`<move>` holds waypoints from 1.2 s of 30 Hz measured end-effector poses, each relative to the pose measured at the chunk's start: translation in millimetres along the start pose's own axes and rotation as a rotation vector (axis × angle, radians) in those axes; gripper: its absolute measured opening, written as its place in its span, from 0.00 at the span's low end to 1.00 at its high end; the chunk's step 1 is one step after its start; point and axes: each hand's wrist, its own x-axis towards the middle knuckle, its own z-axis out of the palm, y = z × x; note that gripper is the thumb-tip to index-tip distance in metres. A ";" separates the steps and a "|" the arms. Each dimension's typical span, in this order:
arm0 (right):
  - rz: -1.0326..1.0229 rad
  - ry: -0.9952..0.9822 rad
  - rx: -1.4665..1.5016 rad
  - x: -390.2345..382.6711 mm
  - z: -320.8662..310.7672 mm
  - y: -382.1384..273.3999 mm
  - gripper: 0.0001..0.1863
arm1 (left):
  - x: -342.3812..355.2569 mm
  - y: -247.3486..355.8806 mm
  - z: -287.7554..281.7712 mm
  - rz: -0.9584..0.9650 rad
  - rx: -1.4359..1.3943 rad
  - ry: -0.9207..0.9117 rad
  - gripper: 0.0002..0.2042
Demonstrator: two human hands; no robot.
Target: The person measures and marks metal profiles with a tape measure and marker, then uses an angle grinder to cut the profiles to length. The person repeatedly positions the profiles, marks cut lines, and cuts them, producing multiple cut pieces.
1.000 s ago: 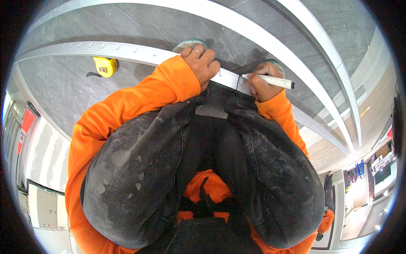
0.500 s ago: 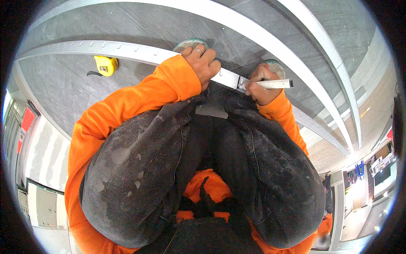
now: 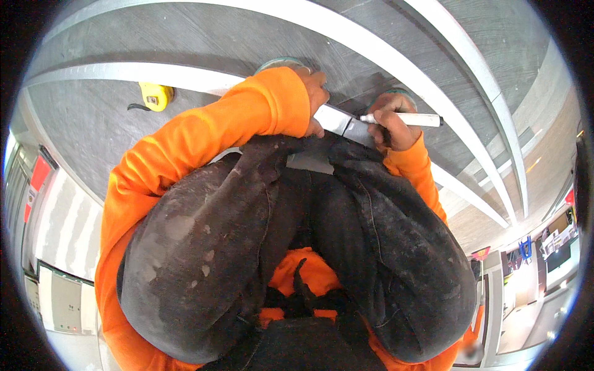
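A long light-grey metal profile (image 3: pixel 332 119) lies across in front of my knees, a smooth face up, with a dark line drawn across it. My left hand (image 3: pixel 317 96) is closed round it left of the line, fingers on the far side and thumb on the near side; the orange cuff hides part of the hand. My right hand (image 3: pixel 398 127) grips a white marker (image 3: pixel 421 119) with a black end. The marker's tip points left, by the profile's far edge close to the line; I cannot tell whether it touches.
A yellow tape measure (image 3: pixel 156 97) with a black strap rests on the grey floor (image 3: pixel 210 37) at the left. Two more metal profiles (image 3: pixel 371 52) (image 3: pixel 473 65) curve past beyond the first. My shoe tips (image 3: pixel 281 62) show behind the held profile. Red-and-white material (image 3: pixel 38 179) stands far left.
The profile has been rolled over: its slotted face no longer shows. My left hand has shifted right and wraps round it. The marker has moved from the slotted face to the far edge.
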 end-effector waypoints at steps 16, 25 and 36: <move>-0.718 -0.237 -0.649 10.6 -9.6 0.8 0.13 | -20.5 13.1 33.6 0.093 0.301 0.490 0.12; -0.622 -0.126 -0.684 6.6 -9.2 6.0 0.12 | -10.3 3.3 8.7 0.079 0.051 0.268 0.18; -0.543 -0.058 -0.708 4.7 -5.8 5.2 0.14 | -4.5 -0.7 8.6 0.069 0.017 0.221 0.20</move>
